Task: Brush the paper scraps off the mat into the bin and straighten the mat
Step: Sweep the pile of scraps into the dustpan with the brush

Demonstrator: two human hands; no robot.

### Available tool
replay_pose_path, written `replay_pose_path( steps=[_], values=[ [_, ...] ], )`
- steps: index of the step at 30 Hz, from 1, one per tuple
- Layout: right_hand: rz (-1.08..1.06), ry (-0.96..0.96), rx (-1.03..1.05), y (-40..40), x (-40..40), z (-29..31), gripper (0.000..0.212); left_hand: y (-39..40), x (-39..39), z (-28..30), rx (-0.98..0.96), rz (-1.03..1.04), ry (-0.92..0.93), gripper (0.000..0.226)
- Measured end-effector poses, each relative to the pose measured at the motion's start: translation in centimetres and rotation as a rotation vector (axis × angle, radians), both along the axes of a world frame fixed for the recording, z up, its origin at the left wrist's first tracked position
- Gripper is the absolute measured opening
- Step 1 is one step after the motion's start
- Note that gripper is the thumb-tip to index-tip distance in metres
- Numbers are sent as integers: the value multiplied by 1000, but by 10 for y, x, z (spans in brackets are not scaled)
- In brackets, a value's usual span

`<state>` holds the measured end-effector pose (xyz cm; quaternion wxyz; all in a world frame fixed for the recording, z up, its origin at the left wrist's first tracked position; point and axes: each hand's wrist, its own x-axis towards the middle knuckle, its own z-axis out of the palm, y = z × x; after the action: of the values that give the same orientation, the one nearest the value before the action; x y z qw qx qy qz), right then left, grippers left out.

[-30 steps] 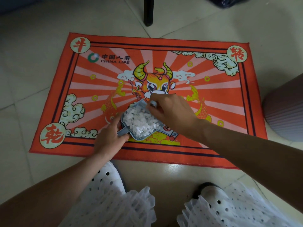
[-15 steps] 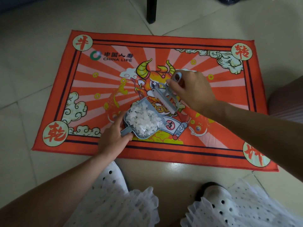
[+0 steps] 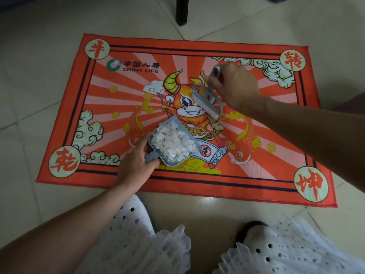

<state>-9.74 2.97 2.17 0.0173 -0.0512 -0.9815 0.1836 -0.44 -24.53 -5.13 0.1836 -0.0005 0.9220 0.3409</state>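
1. The mat [image 3: 276, 139] lay flat on the tiled floor [image 3: 39, 95] in front of my feet. It was orange-red with pale rays, a cartoon ox at its middle, clouds, fish, and a round character badge in each corner. Its edges ran slightly askew to the tile lines.
2. My left hand [image 3: 134, 165] gripped the short handle of a grey-blue dustpan [image 3: 158, 155], fingers curled round it. The pan sat on the near middle of the mat, mouth pointing away from me.
3. The paper scraps [image 3: 173, 143], small white torn bits, were heaped inside the pan, filling most of it.
4. My right hand [image 3: 235, 86] held a small grey-blue brush [image 3: 207, 99], fingers clamped on its handle. Its white bristles were over the ox's face, just beyond the pan's mouth.
5. One tiny white fleck showed by the bristles; I could not tell whether it was paper or print.
6. The bin was hard to make out: only a dark sliver showed at the right edge. A dark furniture leg [image 3: 181, 10] was cut off at the top.
7. My hand hid most of the brush handle, and my right forearm covered part of the mat.
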Motion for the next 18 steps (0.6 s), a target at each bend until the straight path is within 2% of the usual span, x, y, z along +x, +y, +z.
replay_pose_path(
  steps=[4, 12, 18],
  values=[
    [34, -34, -74, -1, -10, 0, 35, -1, -1, -1, 12, -8, -1, 83],
    [311, 1, -46, -16, 26, -5, 37, 3, -3, -6, -27, 3, 4, 82],
    [342, -17, -59, -27, 40, -2, 37, 5, -2, -6, -48, 4, 5, 86]
  ],
)
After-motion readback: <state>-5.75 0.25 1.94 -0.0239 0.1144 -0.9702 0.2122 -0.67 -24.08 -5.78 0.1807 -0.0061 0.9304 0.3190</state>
